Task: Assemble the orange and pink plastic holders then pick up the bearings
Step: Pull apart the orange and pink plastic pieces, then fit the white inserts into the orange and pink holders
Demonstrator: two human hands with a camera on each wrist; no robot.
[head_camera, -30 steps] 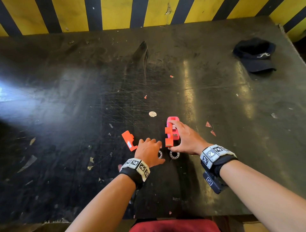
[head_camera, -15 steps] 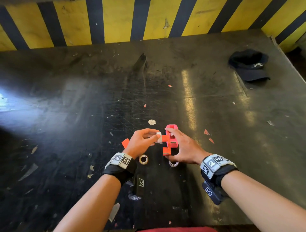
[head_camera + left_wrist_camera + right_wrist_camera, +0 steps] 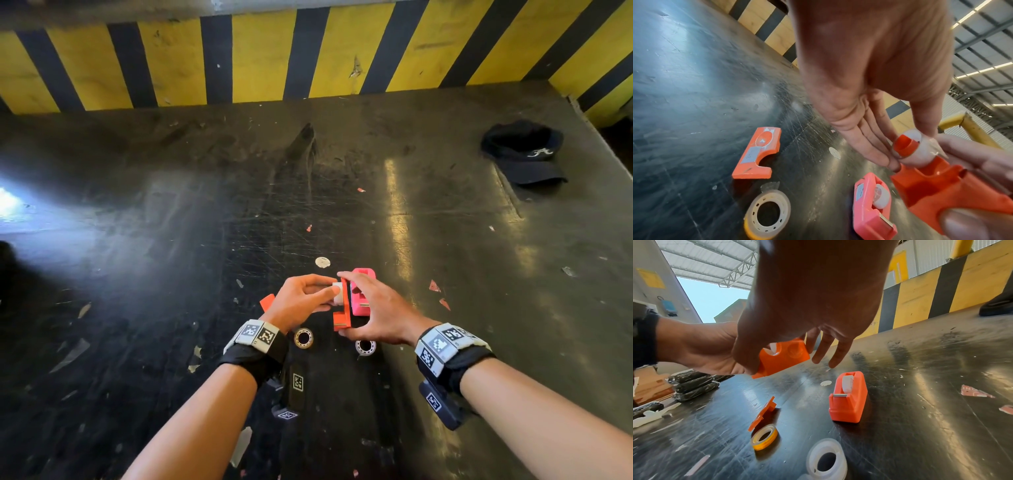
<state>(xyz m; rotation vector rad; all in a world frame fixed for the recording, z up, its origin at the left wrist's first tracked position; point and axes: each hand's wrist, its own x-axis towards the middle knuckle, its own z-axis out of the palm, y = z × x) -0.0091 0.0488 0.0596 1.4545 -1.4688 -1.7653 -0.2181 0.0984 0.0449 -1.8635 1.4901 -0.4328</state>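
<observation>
Now that the left hand [image 3: 301, 299] has brought its pinched spool [image 3: 337, 294] against the orange holder [image 3: 343, 317] gripped by the right hand [image 3: 378, 313], insertion looks imminent.

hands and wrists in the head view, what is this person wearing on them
Both hands, left and right, are bare, with no gloves, and the forearms show no sleeves. Each wrist carries a black strap topped by a grey band of square black-and-white coded markers. A black camera unit with its own small marker hangs under each wrist.
</observation>
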